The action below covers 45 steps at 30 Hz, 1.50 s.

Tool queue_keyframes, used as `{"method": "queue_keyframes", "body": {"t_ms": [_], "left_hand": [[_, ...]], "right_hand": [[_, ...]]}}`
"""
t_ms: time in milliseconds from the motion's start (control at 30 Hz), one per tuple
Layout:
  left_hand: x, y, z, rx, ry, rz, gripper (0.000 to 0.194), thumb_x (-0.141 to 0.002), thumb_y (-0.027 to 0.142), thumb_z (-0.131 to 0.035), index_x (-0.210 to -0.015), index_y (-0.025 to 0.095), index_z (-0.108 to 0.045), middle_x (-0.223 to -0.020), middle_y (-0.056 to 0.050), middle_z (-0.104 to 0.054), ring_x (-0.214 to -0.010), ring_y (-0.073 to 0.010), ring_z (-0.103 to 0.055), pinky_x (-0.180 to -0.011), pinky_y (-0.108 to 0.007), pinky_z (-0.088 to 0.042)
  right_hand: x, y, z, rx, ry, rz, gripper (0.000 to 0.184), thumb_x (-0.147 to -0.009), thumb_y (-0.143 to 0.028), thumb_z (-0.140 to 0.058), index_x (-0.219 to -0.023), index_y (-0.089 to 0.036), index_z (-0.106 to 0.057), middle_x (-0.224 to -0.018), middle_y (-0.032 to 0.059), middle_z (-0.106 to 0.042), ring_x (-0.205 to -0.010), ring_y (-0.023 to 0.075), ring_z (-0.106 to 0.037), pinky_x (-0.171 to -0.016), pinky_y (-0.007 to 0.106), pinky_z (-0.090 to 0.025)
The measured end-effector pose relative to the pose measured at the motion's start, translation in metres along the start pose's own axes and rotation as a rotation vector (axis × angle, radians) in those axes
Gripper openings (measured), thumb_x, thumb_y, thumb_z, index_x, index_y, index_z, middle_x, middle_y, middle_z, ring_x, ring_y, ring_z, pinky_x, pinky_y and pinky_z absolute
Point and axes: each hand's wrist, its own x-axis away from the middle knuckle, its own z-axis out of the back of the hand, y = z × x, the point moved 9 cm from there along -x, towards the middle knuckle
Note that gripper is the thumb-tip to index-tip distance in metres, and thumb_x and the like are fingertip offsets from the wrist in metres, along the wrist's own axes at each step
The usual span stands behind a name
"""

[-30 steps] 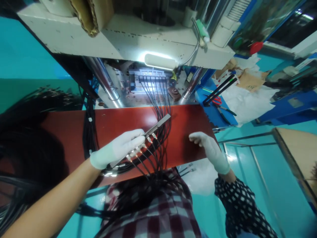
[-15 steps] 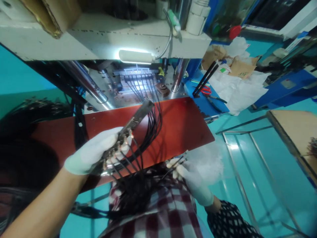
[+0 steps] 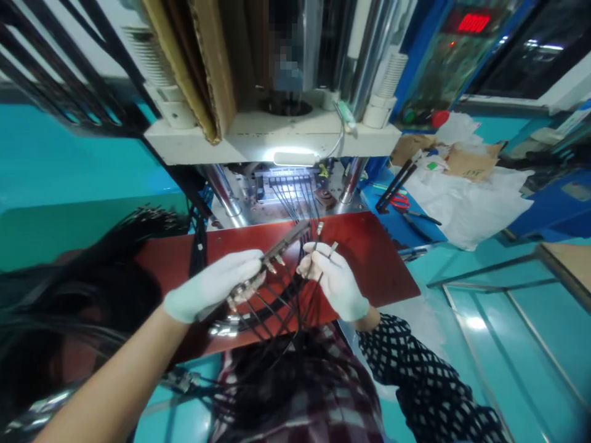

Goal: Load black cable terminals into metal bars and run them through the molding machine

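My gloved left hand (image 3: 219,280) is closed around a dark metal bar (image 3: 289,241), tilted up to the right. Several black cables with small metal ends sit along the bar's lower side and hang toward my lap. Close to the bar's right end, my gloved right hand (image 3: 333,280) pinches two thin black cables, whose metal connector ends (image 3: 320,228) stick up past the fingers. Both hands are over a red-brown board (image 3: 369,258). A bundle of black cables (image 3: 277,369) lies across my lap. The fingers under the bar are partly hidden.
Behind the board stands a press with a white plate (image 3: 231,144), a lit lamp (image 3: 295,159) and a mold (image 3: 286,187) with several cables in it. Pliers (image 3: 418,224) lie on a blue shelf at right. More cables (image 3: 133,246) are piled at left.
My right hand has risen from my lap to the bar's right end, bringing the two cables with it. The left hand still holds the bar. The camera view has tilted up.
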Motion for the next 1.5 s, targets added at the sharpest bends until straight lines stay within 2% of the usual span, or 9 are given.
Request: {"method": "queue_keyframes", "body": {"t_ms": [100,200,333,633,800,1033,1267,1367,1500], "left_hand": [[-0.01,-0.015,-0.006,0.021,-0.034,0.011,0.038,-0.094,0.052,-0.054,-0.088,0.015,-0.056,-0.069,0.002,-0.051,-0.053,-0.0071,-0.042,-0.044,-0.017,-0.033],[-0.013,-0.024,-0.006,0.058,-0.039,0.04,0.038,-0.095,0.053,-0.052,-0.089,0.016,-0.055,-0.066,0.003,-0.049,-0.05,-0.0067,-0.039,-0.042,-0.017,-0.031],[-0.012,-0.025,0.0,0.061,0.017,0.018,0.038,-0.095,0.054,-0.052,-0.088,0.016,-0.054,-0.07,0.003,-0.049,-0.054,-0.008,-0.042,-0.045,-0.017,-0.033],[-0.013,-0.017,0.0,-0.016,0.009,-0.059,0.038,-0.097,0.051,-0.05,-0.083,0.016,-0.053,-0.074,0.002,-0.049,-0.063,-0.0103,-0.045,-0.056,-0.021,-0.038],[-0.011,-0.019,-0.001,-0.066,0.001,-0.041,0.038,-0.097,0.052,-0.047,-0.083,0.017,-0.051,-0.072,0.002,-0.049,-0.061,-0.011,-0.045,-0.054,-0.022,-0.038],[-0.014,-0.01,0.003,-0.363,0.046,-0.124,0.035,-0.099,0.05,-0.044,-0.085,0.018,-0.05,-0.075,0.003,-0.048,-0.066,-0.012,-0.046,-0.06,-0.023,-0.039],[-0.014,-0.019,0.002,-0.25,0.039,-0.073,0.036,-0.098,0.052,-0.046,-0.086,0.018,-0.049,-0.074,0.004,-0.047,-0.064,-0.0113,-0.047,-0.059,-0.023,-0.04],[-0.014,-0.02,0.003,-0.231,0.048,-0.071,0.038,-0.097,0.053,-0.046,-0.083,0.018,-0.05,-0.074,0.004,-0.047,-0.066,-0.0116,-0.045,-0.059,-0.023,-0.038],[-0.014,-0.015,0.005,-0.23,0.06,-0.097,0.04,-0.097,0.054,-0.045,-0.081,0.017,-0.05,-0.074,0.003,-0.047,-0.067,-0.0122,-0.044,-0.06,-0.024,-0.037]], "right_hand": [[-0.009,0.006,0.003,0.045,0.057,0.024,0.031,-0.088,-0.044,-0.063,-0.106,-0.019,-0.063,-0.065,-0.0047,-0.055,-0.053,0.0091,-0.053,-0.053,0.023,-0.044],[-0.012,-0.005,0.007,0.208,0.126,0.086,0.031,-0.094,-0.048,-0.054,-0.102,-0.019,-0.062,-0.058,-0.0066,-0.05,-0.043,0.0069,-0.042,-0.042,0.021,-0.034],[-0.017,-0.004,-0.008,0.478,0.007,-0.015,0.035,-0.094,-0.047,-0.051,-0.085,-0.016,-0.065,-0.047,-0.0069,-0.046,-0.037,0.0063,-0.036,-0.038,0.021,-0.026],[-0.031,0.006,-0.029,0.604,-0.181,-0.136,0.025,-0.078,-0.026,-0.051,-0.057,-0.016,-0.061,-0.047,-0.002,-0.055,-0.043,0.0082,-0.049,-0.044,0.02,-0.036],[-0.033,0.009,-0.033,0.614,-0.241,-0.172,0.026,-0.078,-0.025,-0.051,-0.056,-0.016,-0.061,-0.046,-0.0013,-0.056,-0.043,0.0088,-0.049,-0.043,0.02,-0.034],[-0.036,0.01,-0.03,0.655,-0.214,-0.09,0.03,-0.084,-0.028,-0.05,-0.058,-0.016,-0.06,-0.048,-0.002,-0.054,-0.045,0.009,-0.049,-0.047,0.021,-0.036],[-0.033,0.001,-0.034,0.856,-0.344,-0.047,0.031,-0.094,-0.032,-0.048,-0.074,-0.017,-0.065,-0.064,-0.001,-0.06,-0.062,0.0116,-0.055,-0.063,0.025,-0.043],[-0.029,-0.02,-0.022,1.001,-0.245,0.013,0.02,-0.091,-0.034,-0.059,-0.084,-0.018,-0.068,-0.083,0.0011,-0.066,-0.08,0.0137,-0.058,-0.077,0.027,-0.044],[-0.019,-0.021,0.002,0.718,-0.181,-0.163,0.013,-0.082,-0.03,-0.068,-0.085,-0.018,-0.066,-0.075,-0.0014,-0.063,-0.06,0.009,-0.05,-0.056,0.022,-0.037]]}}
